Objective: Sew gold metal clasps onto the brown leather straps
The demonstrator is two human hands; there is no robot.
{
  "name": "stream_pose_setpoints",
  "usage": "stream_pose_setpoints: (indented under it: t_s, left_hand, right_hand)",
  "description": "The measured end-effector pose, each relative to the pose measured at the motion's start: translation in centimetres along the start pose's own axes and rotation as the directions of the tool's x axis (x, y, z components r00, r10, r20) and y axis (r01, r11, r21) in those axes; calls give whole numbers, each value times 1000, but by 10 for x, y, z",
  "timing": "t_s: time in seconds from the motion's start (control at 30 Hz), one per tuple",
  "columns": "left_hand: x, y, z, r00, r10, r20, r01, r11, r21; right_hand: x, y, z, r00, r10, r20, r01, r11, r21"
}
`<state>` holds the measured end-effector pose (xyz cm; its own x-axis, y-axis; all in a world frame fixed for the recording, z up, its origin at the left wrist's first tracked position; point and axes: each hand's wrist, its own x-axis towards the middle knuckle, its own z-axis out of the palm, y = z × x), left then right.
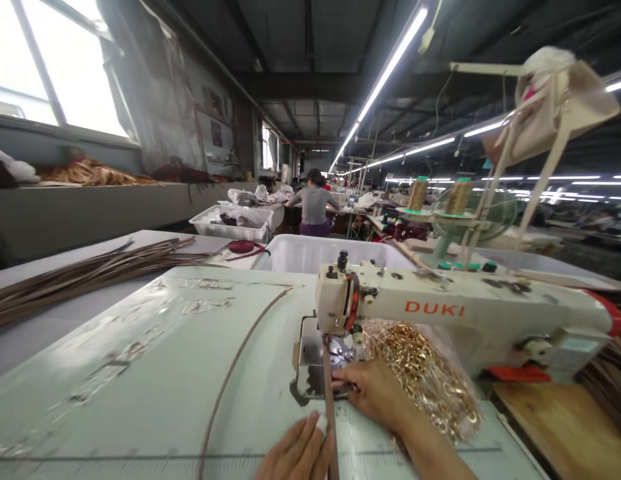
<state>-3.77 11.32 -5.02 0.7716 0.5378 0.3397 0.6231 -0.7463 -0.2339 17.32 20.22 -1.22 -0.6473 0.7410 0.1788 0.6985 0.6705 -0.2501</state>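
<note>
A narrow brown strap (329, 413) runs from the near edge up under the presser area of a white sewing machine (390, 293). My left hand (296, 450) lies beside the strap on its left, fingers stretched forward; something white is at one fingertip. Just right of the strap, my right hand (376, 395) reaches over the metal needle plate (310, 363), its index finger stretched to the strap's edge and its other fingers partly hidden. A thin brown cord-like strip (235, 363) curves across the pale table to the left.
Behind my right hand lies a clear bag of gold metal hardware (423, 373). Bundled brown strips (85, 273) rest at the left. A white bin (335, 248) stands behind the machine, with thread cones (417, 195) at the right. A person (315, 203) sits farther back.
</note>
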Motion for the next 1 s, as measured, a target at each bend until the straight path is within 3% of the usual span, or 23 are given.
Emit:
stream_pose_setpoints:
  t_s: [0.1, 0.27, 1.0]
  left_hand:
    - [1, 1, 6, 997, 34, -73, -24, 991, 132]
    - [2, 4, 5, 992, 42, -115, -24, 988, 155]
    - [1, 9, -1, 993, -42, 113, 41, 999, 12]
  right_hand:
    - [0, 4, -1, 1000, -8, 2, 8, 1000, 12]
    - [0, 6, 2, 1000, -20, -17, 20, 1000, 5]
    - [-1, 6, 3, 998, -53, -46, 52, 999, -11]
